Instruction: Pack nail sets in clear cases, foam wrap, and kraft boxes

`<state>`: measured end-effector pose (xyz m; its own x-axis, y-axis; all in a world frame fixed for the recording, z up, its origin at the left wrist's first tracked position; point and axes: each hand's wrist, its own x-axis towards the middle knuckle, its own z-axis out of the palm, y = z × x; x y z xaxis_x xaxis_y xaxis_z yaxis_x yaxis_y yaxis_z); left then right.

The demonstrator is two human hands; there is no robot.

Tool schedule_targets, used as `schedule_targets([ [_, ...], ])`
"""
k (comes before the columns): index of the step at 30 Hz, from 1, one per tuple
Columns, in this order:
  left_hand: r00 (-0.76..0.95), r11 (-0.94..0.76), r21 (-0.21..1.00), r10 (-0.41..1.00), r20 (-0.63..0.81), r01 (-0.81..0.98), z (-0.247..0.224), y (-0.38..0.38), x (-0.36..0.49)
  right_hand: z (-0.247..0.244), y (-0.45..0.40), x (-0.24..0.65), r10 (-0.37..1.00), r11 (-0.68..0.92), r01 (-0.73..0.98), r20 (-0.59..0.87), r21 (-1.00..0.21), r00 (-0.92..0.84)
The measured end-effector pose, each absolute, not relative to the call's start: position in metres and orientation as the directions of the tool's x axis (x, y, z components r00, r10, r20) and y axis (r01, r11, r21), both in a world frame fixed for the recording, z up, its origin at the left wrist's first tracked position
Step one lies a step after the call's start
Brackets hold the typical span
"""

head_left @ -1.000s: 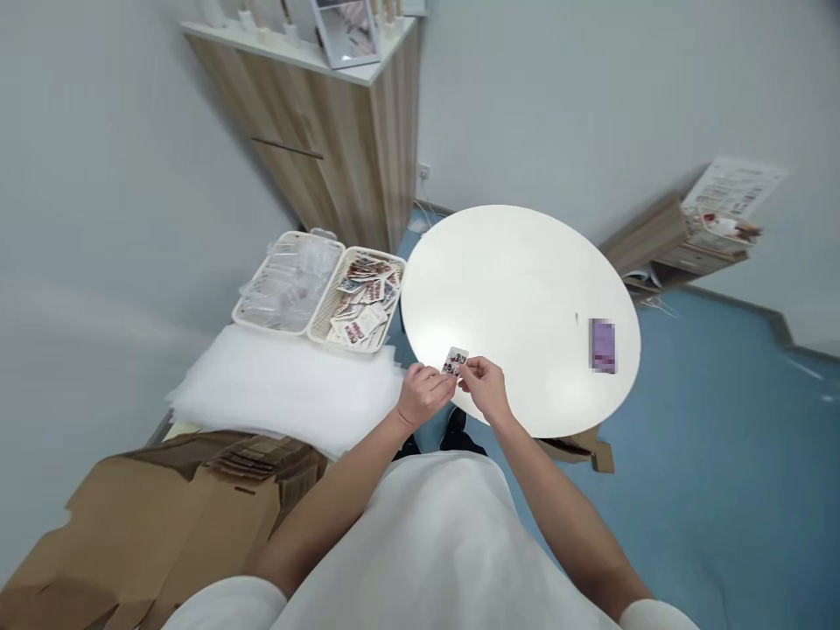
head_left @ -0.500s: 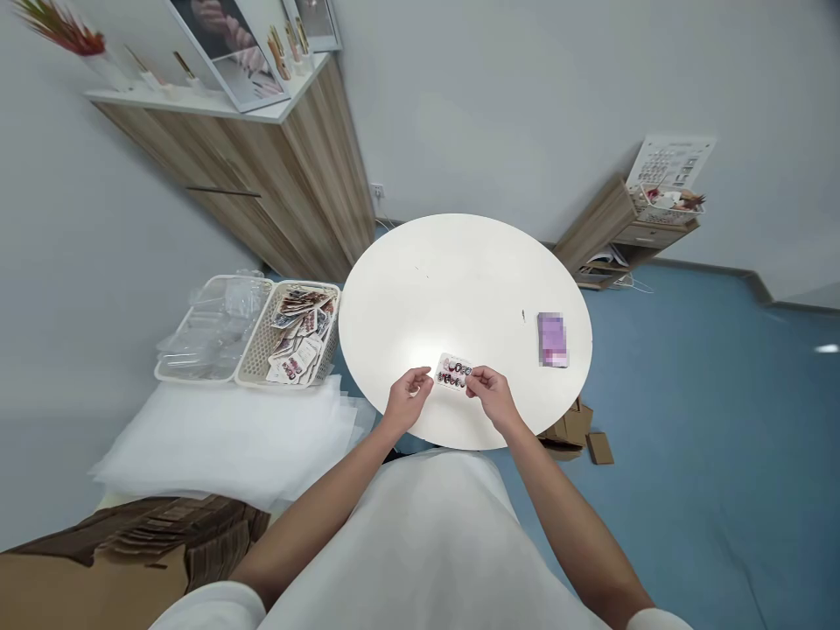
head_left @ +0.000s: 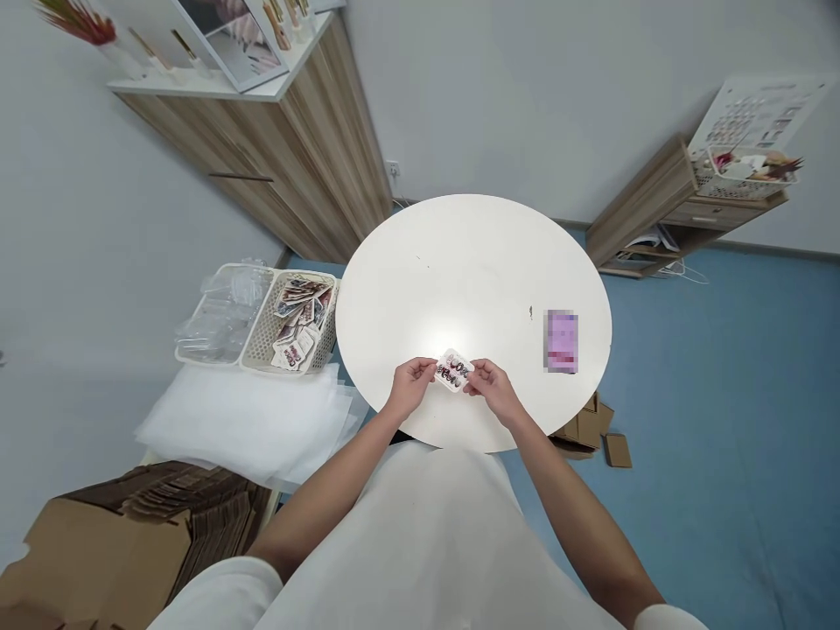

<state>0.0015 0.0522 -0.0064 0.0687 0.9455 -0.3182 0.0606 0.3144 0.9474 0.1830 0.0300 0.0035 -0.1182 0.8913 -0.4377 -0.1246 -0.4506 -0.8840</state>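
Observation:
A small white card (head_left: 452, 371) with two rows of dark and pink nail-shaped pieces is held over the near part of the round white table (head_left: 472, 236). My left hand (head_left: 410, 385) pinches the card's left edge. On its right edge, the fingers of my right hand (head_left: 492, 388) are closed. Further right on the table lies a purple, pixelated rectangular item (head_left: 561, 341), with a tiny dark mark beside it.
Left of the table, a white basket (head_left: 259, 343) holds many similar cards, beside another basket (head_left: 190, 353) of clear plastic pieces. White sheets (head_left: 242, 416) and cardboard (head_left: 111, 560) lie nearer me. A wooden cabinet (head_left: 315, 131) stands behind.
My left hand has closed on the card's left edge; before, its fingers were just off it. The card has tilted a little. The camera view has shifted.

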Motion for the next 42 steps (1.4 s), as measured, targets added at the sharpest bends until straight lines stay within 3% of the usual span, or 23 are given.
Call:
schedule_targets([
  [8, 0.139, 0.336, 0.94, 0.93, -0.34, 0.048, -0.008, 0.064, -0.001, -0.001, 0.041, 0.184, 0.893, -0.447, -0.121, -0.449, -0.886, -0.011],
  [18, 0.392, 0.218, 0.967, 0.884, -0.254, 0.134, -0.003, 0.086, -0.022, 0.005, 0.043, 0.163, 0.898, -0.434, -0.079, -0.438, -0.897, 0.041],
  [22, 0.441, 0.26, 0.959, 0.851, -0.285, 0.117, -0.005, 0.087, -0.03, 0.004, 0.044, 0.152, 0.91, -0.406, -0.049, -0.408, -0.913, 0.073],
  [26, 0.385, 0.356, 0.934, 0.857, -0.343, 0.04, -0.007, 0.087, -0.041, 0.002, 0.038, 0.144, 0.943, -0.33, 0.022, -0.328, -0.944, 0.061],
  [33, 0.284, 0.4, 0.916, 0.878, -0.386, 0.007, -0.017, 0.085, -0.055, 0.001, 0.03, 0.13, 0.963, -0.201, 0.362, -0.251, -0.91, -0.095],
  [42, 0.247, 0.426, 0.905, 0.876, -0.414, 0.002, -0.021, 0.077, -0.081, -0.009, 0.041, 0.109, 0.97, -0.176, 0.354, -0.222, -0.918, -0.094],
])
